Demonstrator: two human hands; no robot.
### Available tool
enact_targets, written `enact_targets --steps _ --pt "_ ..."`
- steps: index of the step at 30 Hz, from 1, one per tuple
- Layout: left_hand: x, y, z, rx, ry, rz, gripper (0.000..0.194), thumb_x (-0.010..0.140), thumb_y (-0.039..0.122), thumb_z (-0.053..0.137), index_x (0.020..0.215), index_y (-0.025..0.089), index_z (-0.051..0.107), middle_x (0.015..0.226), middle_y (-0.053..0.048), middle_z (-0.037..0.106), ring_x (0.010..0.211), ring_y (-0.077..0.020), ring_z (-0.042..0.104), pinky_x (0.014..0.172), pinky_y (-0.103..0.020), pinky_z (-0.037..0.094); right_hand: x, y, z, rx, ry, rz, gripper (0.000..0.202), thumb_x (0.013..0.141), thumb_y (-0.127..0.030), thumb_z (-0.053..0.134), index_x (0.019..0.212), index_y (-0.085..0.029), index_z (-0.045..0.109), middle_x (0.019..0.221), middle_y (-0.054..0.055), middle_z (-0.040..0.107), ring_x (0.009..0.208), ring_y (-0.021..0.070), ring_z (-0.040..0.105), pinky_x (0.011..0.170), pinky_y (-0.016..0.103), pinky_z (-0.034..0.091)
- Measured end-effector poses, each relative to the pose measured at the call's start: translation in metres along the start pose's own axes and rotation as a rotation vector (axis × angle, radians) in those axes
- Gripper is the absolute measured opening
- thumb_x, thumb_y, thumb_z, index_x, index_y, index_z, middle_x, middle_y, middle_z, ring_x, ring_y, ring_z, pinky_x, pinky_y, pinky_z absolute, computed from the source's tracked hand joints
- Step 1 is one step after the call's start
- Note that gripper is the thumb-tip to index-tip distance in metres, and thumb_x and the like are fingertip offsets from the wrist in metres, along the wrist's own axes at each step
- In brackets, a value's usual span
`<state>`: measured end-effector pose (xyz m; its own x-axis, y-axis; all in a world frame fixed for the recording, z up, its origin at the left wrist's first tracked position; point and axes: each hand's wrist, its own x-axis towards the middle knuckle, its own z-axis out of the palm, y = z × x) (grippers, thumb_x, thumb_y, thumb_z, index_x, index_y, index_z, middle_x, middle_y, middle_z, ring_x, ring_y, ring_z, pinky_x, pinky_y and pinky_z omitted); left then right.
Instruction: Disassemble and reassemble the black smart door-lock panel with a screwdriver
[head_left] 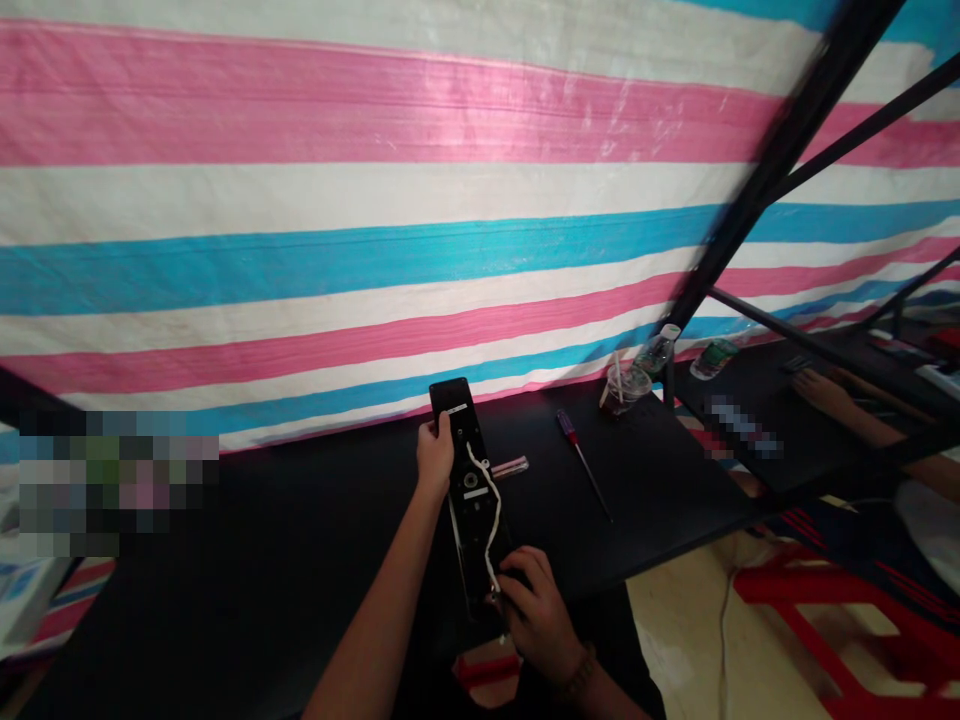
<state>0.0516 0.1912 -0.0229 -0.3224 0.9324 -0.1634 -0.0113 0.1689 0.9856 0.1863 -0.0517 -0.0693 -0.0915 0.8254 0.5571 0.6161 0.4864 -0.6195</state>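
Behind everything, a striped sheet (375,205) in pink, white and blue, filling the upper frame. Crossed at upper right by dark bars (750,210). Beneath, a black table (285,530), stretching from lower left to right of centre, with pale floor (675,645) at lower right.

At lower centre, a long black panel (468,518) with white labels, tilted slightly, top towards the left. Overlaps the sheet in view at its top end; hard to say whether supported by the table. Along its face, a white cable (498,506), curving from the upper part to the lower end.

Clamps the panel's upper left edge in the left hand (435,455), thumb over the face. Bends the fingers of the right hand (536,605) at the cable's lower end; too dark there to tell a pinch from a light touch. Holds both hands well apart.

Just right of the panel, a small clear strip (511,467). Farther right, a screwdriver (580,455), tip towards lower right. Near the table's back right corner, a cup (627,386) beside a white-capped bottle (657,350). At the frame's right, a second table (810,447) and another person's hand (821,391); below, a red stool (791,592).
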Motion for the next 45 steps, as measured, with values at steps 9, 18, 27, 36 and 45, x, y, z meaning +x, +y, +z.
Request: enact_targets --steps 9,18,27,36,45 --pt "-0.014 0.000 -0.008 -0.171 -0.236 -0.043 0.067 0.074 0.075 0.061 0.102 0.014 0.066 0.077 -0.005 0.069 0.062 -0.0183 0.065 0.061 -0.031 0.051 -0.001 0.001 -0.007 0.047 -0.045 0.015 0.036 0.088 0.001 0.054 0.111 -0.024 0.068 0.105 0.009 0.066 0.109 0.0247 0.057 0.091 0.043 0.055" --pt "-0.014 -0.004 -0.003 -0.209 -0.141 -0.037 0.056 0.069 0.063 0.075 0.093 0.014 0.067 0.076 -0.003 0.068 0.061 -0.0149 0.061 0.060 -0.027 0.047 -0.001 -0.007 0.005 0.073 0.151 0.068 0.014 0.088 -0.009 0.065 0.091 -0.022 0.067 0.092 0.007 0.063 0.095 0.0231 0.060 0.081 0.039 0.056" --pt "-0.034 -0.004 -0.015 -0.289 -0.209 -0.070 0.060 0.072 0.067 0.069 0.101 0.014 0.067 0.083 -0.006 0.071 0.069 -0.0196 0.068 0.066 -0.031 0.053 -0.012 -0.003 -0.002 0.066 0.108 0.186 0.030 0.082 -0.016 0.073 0.110 -0.023 0.065 0.113 0.011 0.061 0.106 0.0257 0.061 0.091 0.042 0.056" --pt "-0.050 -0.022 -0.015 -0.218 -0.131 -0.002 0.049 0.078 0.052 0.071 0.111 0.016 0.065 0.099 -0.008 0.072 0.086 -0.0213 0.069 0.077 -0.032 0.054 -0.005 -0.009 -0.002 0.116 0.064 0.148 0.036 0.083 0.000 0.053 0.102 -0.026 0.070 0.103 0.008 0.061 0.109 0.0264 0.056 0.094 0.048 0.052" --pt "-0.053 -0.018 -0.013 -0.149 -0.077 0.045 0.046 0.080 0.052 0.069 0.106 0.015 0.066 0.096 -0.009 0.072 0.085 -0.0226 0.069 0.078 -0.034 0.054 -0.006 -0.012 0.011 0.083 0.140 0.152 0.022 0.085 -0.004 0.059 0.090 -0.024 0.066 0.093 0.006 0.059 0.108 0.0266 0.054 0.091 0.047 0.051"
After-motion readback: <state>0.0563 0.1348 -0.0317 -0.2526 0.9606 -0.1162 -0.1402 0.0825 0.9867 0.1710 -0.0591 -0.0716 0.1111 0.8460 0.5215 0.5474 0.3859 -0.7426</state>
